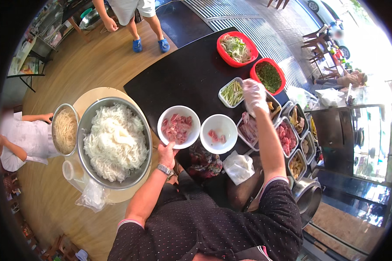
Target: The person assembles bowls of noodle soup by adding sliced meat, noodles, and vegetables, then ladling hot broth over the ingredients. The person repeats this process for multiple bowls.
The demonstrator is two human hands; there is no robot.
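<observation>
My left hand (pixel 166 154), bare with a wristwatch, grips the near rim of a white bowl (pixel 178 125) that holds sliced raw meat. Right beside it stands a second white bowl (pixel 227 125) with a few pieces of meat. My right hand (pixel 255 97), in a clear plastic glove, is over the food containers, next to a tub of cut green stalks (pixel 232 93) and a red basket of chopped herbs (pixel 268 76). It is blurred, and its fingertips and anything between them cannot be made out. Below it lies a container of meat (pixel 249 128).
A large metal bowl of white noodles (pixel 116 142) stands on a round stool at left, beside a strainer of thin sprouts (pixel 64 130). Red basket of sliced onion (pixel 236 49) sits at the table's far end. Several ingredient tubs (pixel 297 165) line the right. Two people (pixel 29 137) stand nearby.
</observation>
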